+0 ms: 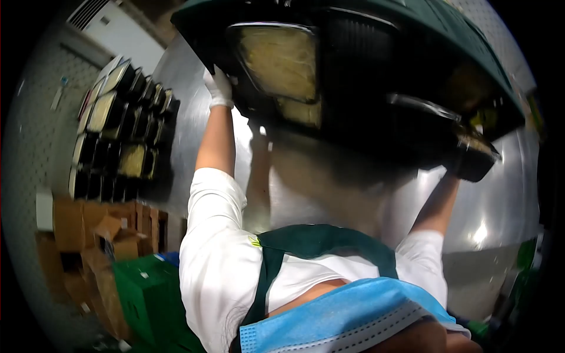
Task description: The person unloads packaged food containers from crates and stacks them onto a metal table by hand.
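A large dark green crate (pixel 459 35) is tilted up ahead of me, its dark inside facing me. Inside it sit black containers, among them a clear-topped food container (pixel 281 62) with pale, strand-like food. My left hand (pixel 219 87), in a white glove, grips the crate's left edge, with some fingers out of sight. At the crate's lower right, a black food container (pixel 478 162) juts out at a slant, slightly blurred. My right forearm (pixel 438 200) reaches up to that container, and the hand is hidden behind it in shadow.
A shiny metal table (pixel 318 182) lies below the crate. On its left stand stacks of black containers (pixel 109 115) with pale food. Cardboard boxes (pixel 88 226) and a green box (pixel 144 297) are at the lower left.
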The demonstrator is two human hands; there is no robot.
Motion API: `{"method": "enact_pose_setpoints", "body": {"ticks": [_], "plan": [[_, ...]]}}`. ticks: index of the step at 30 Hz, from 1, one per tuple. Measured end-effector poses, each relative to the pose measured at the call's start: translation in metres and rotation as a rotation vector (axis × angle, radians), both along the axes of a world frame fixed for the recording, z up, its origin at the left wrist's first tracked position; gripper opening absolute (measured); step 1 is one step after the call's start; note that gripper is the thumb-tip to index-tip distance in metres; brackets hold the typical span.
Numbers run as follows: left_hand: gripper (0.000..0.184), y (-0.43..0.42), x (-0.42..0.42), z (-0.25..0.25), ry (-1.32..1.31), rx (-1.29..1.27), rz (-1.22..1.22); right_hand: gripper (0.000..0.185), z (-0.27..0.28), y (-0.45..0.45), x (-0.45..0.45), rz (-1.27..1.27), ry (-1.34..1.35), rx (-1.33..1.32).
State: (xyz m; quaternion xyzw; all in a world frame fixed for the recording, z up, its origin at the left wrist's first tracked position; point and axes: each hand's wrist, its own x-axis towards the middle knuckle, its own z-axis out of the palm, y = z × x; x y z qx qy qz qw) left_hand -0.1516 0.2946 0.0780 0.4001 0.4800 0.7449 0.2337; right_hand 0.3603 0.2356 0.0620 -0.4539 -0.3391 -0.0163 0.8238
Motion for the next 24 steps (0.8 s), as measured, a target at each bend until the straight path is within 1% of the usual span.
{"method": "enact_pose_setpoints", "body": {"ticks": [2, 3, 4, 6, 7, 8, 10, 11, 12, 14, 15, 18, 19, 21, 22, 24], "plan": [[0.016, 0.041, -0.006, 0.014, 0.074, 0.058, 0.024, 0.032, -0.014, 0.044, 0.015, -0.106, 0.179, -0.152], [0.012, 0.082, -0.031, -0.018, 0.217, 0.092, 0.075, 0.031, -0.023, 0.067, 0.024, -0.152, 0.275, -0.240], [0.014, 0.095, -0.035, -0.021, 0.214, 0.050, 0.041, 0.031, -0.026, 0.076, 0.025, -0.146, 0.282, -0.279], [0.019, 0.096, -0.033, -0.021, 0.217, -0.019, -0.028, 0.033, 0.001, 0.060, -0.003, 0.091, 0.080, -0.232], [0.021, 0.095, -0.037, -0.022, 0.216, -0.039, -0.053, 0.034, 0.004, 0.064, -0.004, 0.065, 0.047, -0.218], [0.024, 0.096, -0.041, -0.022, 0.222, -0.054, -0.078, 0.036, 0.005, 0.071, -0.006, 0.102, 0.075, -0.214], [0.029, 0.098, -0.046, -0.027, 0.231, -0.084, -0.109, 0.035, 0.006, 0.074, -0.013, 0.055, 0.047, -0.216], [0.032, 0.101, -0.047, -0.027, 0.236, -0.090, -0.124, 0.039, 0.005, 0.074, -0.013, -0.014, 0.035, -0.249], [0.035, 0.108, -0.046, -0.025, 0.249, -0.094, -0.129, 0.038, 0.005, 0.074, -0.013, -0.031, 0.009, -0.255], [0.040, 0.124, -0.045, -0.021, 0.277, -0.082, -0.142, 0.039, 0.001, 0.072, -0.016, -0.124, -0.035, -0.231], [0.043, 0.129, -0.049, -0.019, 0.286, -0.087, -0.152, 0.038, 0.002, 0.075, -0.018, -0.095, -0.025, -0.183], [0.053, 0.116, -0.049, -0.020, 0.331, -0.093, -0.184, 0.035, 0.001, 0.073, -0.014, -0.021, 0.036, -0.242], [0.056, 0.119, -0.048, -0.024, 0.355, -0.093, -0.124, 0.034, 0.000, 0.074, -0.011, -0.033, 0.006, -0.245], [0.064, 0.090, -0.043, -0.024, 0.304, -0.458, -0.133, 0.033, 0.002, 0.076, -0.013, -0.064, 0.032, -0.290], [0.064, 0.077, -0.047, -0.025, 0.304, -0.477, -0.124, 0.033, 0.002, 0.073, -0.014, -0.073, 0.030, -0.337], [0.061, 0.064, -0.082, -0.049, -0.375, -0.175, -0.698, 0.033, 0.002, 0.068, -0.016, -0.002, -0.088, -0.217]]}}
